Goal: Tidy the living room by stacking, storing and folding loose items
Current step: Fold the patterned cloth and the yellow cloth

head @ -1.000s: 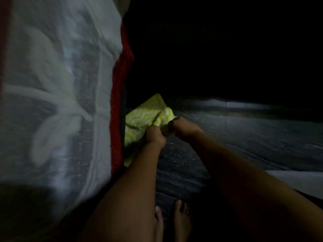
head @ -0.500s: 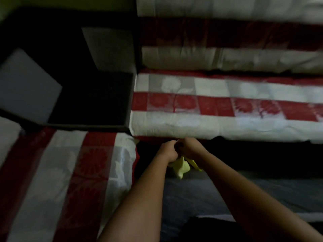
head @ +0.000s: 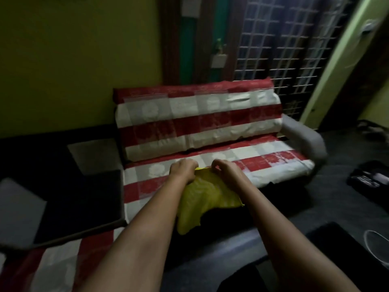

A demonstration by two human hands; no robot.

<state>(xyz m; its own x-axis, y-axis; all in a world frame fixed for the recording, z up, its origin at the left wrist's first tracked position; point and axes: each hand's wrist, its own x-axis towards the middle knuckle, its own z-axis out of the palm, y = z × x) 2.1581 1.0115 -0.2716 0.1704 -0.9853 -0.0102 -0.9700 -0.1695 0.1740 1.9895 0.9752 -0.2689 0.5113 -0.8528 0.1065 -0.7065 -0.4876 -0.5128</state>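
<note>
A yellow cloth (head: pixel 202 199) with a faint zigzag pattern hangs in front of me, held up by its top edge. My left hand (head: pixel 182 171) grips the top left of the yellow cloth and my right hand (head: pixel 228 172) grips the top right. The two fists are close together, just above the front of the seat of a sofa (head: pixel 273 163) covered in red and white striped fabric. The cloth's lower part droops loosely between my forearms.
A dark corner table (head: pixel 84 199) stands left of the sofa. A second red and white covered seat (head: pixel 54 268) is at the lower left. A window grille (head: pixel 294 49) rises behind the sofa. Dark items (head: pixel 370 180) lie on the floor at the right.
The view has risen from the dark floor to the sofa. Both hands have lifted the yellow cloth from the floor beside the seat up to sofa height, and it now hangs spread wider.
</note>
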